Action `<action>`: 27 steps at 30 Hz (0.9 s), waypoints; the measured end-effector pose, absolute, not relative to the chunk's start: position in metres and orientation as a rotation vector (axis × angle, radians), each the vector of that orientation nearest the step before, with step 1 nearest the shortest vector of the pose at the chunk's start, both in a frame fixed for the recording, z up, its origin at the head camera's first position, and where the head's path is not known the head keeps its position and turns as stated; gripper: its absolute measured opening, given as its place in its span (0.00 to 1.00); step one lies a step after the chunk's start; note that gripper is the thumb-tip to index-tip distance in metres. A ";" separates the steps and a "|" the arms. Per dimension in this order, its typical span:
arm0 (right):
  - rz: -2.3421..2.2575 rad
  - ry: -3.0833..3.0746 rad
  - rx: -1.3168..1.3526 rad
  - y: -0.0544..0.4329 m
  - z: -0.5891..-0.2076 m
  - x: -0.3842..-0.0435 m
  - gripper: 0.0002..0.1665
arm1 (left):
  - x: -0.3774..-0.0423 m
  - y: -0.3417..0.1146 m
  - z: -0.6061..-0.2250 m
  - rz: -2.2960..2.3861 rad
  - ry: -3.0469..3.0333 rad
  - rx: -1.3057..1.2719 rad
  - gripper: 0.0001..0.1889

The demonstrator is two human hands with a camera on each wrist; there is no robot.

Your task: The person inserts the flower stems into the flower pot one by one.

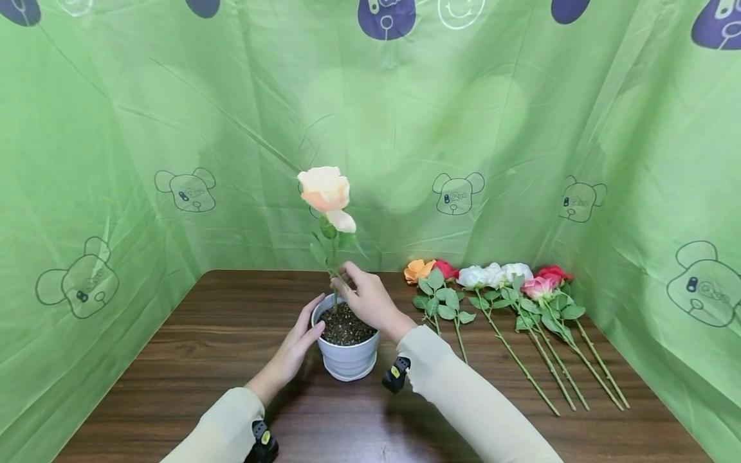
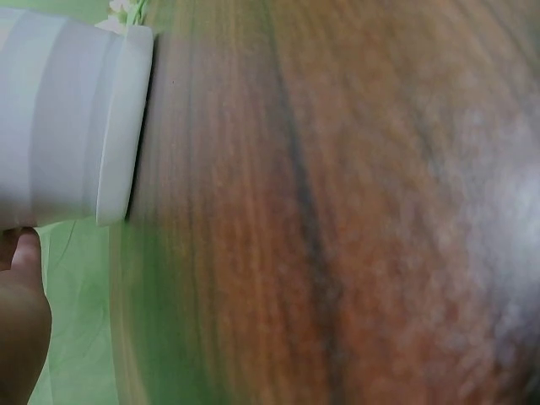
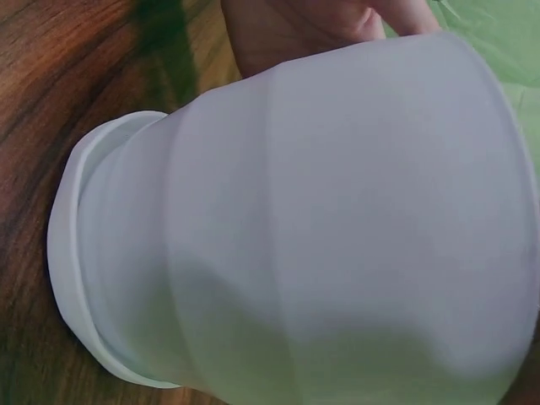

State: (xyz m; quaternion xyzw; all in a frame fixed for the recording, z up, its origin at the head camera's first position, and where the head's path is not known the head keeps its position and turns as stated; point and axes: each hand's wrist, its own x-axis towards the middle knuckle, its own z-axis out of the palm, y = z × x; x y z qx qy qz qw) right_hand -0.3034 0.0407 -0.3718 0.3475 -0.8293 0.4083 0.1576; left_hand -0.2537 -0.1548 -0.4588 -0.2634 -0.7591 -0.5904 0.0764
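A white flower pot (image 1: pixel 348 361) filled with dark soil (image 1: pixel 345 328) stands on a saucer in the middle of the table. One peach rose (image 1: pixel 325 190) rises upright from the soil near the pot's left side. My right hand (image 1: pixel 372 301) pinches its green stem low down, just above the rim. My left hand (image 1: pixel 296 339) holds the pot's left side, thumb at the near rim and fingers along the outer wall. In the right wrist view, the pot (image 3: pixel 363 194) fills most of the picture, with the left hand (image 3: pixel 308 34) against it.
To the right, several cut roses lie on the brown table (image 1: pixel 202 360): an orange rose (image 1: pixel 418 271), white roses (image 1: pixel 493 275), a pink rose (image 1: pixel 538 288) and red ones, stems pointing toward me. Green printed cloth (image 1: pixel 370 128) surrounds the table's back and sides.
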 end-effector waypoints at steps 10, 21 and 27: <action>1.103 -2.367 0.999 0.038 -0.377 -0.303 0.04 | -0.253 -0.155 -0.459 -1.762 -2.288 -0.776 0.28; 0.990 -2.487 0.964 0.034 -0.385 -0.303 0.05 | -0.252 -0.155 -0.460 -1.751 -2.271 -0.803 0.28; 1.041 -2.502 0.919 0.035 -0.384 -0.303 0.06 | -0.251 -0.155 -0.457 -1.735 -2.276 -0.806 0.28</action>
